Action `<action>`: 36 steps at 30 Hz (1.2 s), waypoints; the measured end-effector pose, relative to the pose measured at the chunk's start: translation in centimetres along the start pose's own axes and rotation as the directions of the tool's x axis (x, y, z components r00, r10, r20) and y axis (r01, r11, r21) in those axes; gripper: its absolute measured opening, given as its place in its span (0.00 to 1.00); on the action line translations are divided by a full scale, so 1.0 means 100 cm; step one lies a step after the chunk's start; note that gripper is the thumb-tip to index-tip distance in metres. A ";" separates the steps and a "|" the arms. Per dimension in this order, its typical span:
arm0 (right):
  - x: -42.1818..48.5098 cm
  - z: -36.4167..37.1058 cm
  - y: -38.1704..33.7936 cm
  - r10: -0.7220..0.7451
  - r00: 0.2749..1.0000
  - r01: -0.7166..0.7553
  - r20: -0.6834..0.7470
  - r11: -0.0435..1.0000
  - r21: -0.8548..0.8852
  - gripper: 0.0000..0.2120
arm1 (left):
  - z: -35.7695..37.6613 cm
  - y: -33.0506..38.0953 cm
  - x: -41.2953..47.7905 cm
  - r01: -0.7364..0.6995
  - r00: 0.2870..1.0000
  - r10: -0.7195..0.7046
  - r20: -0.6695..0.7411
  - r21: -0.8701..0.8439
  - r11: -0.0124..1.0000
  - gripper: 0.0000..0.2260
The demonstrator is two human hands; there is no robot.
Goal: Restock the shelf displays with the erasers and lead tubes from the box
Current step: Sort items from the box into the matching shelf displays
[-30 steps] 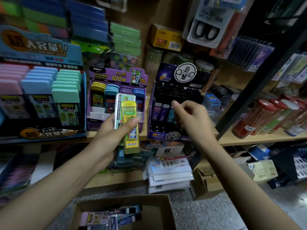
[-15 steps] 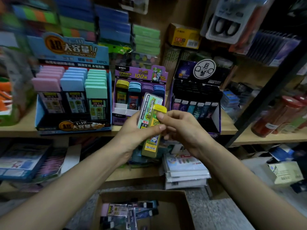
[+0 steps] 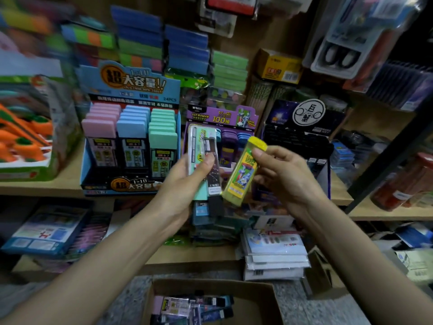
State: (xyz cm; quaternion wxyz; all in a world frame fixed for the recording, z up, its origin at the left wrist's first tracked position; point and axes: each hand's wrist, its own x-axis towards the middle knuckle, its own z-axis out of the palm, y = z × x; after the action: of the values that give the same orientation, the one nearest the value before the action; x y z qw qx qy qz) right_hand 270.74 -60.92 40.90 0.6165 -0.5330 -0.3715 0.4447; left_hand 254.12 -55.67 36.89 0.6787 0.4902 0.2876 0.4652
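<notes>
"Where's the yellow lead tube [image 3: 241,174]?"

"The right hand [image 3: 281,177] pinches it, tilted, near the purple display [image 3: 222,118] on the wooden shelf [image 3: 46,186]. The left hand [image 3: 187,181] grips flat packs [image 3: 201,148] just beside it."

"And the cardboard box [image 3: 210,287]?"

"Nearer, on the speckled floor [image 3: 131,299] — more packs inside."

Yellow-capped lead tube [image 3: 242,172] tilted in R hand [image 3: 283,177]; mint pack [image 3: 202,143] (upright) in L hand [image 3: 185,186]
</notes>
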 end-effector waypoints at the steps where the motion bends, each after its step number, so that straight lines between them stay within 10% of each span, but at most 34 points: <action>1: 0.004 0.000 -0.007 -0.051 0.998 0.051 -0.033 0.999 -0.012 0.04 | -0.007 0.006 0.003 -0.047 0.999 0.048 -0.023 0.020 0.999 0.06; 8: 0.044 0.046 -0.030 -0.301 0.954 0.292 0.006 0.920 -0.260 0.07 | -0.062 0.037 0.010 -0.246 0.947 0.268 -0.179 0.132 0.960 0.08; 12: 0.067 0.073 -0.025 -0.424 0.893 0.423 0.148 0.683 -0.596 0.09 | -0.078 0.041 0.007 -0.254 0.935 0.286 -0.212 0.168 0.953 0.07; 22: 0.087 0.075 -0.005 -0.340 0.877 0.472 0.340 0.482 -0.738 0.09 | -0.079 0.042 0.006 -0.248 0.943 0.274 -0.190 0.150 0.957 0.10; 36: 0.082 0.075 0.016 -0.530 0.695 0.414 0.486 -0.258 -0.873 0.20 | -0.056 0.032 0.006 -0.196 0.970 0.204 -0.135 0.071 0.978 0.14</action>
State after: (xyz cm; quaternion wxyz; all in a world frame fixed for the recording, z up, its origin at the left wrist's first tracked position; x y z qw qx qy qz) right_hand 266.18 -50.61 40.32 0.1942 -0.6247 -0.7144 -0.2482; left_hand 248.48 -52.57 37.94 0.5920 0.5016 0.2971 0.5564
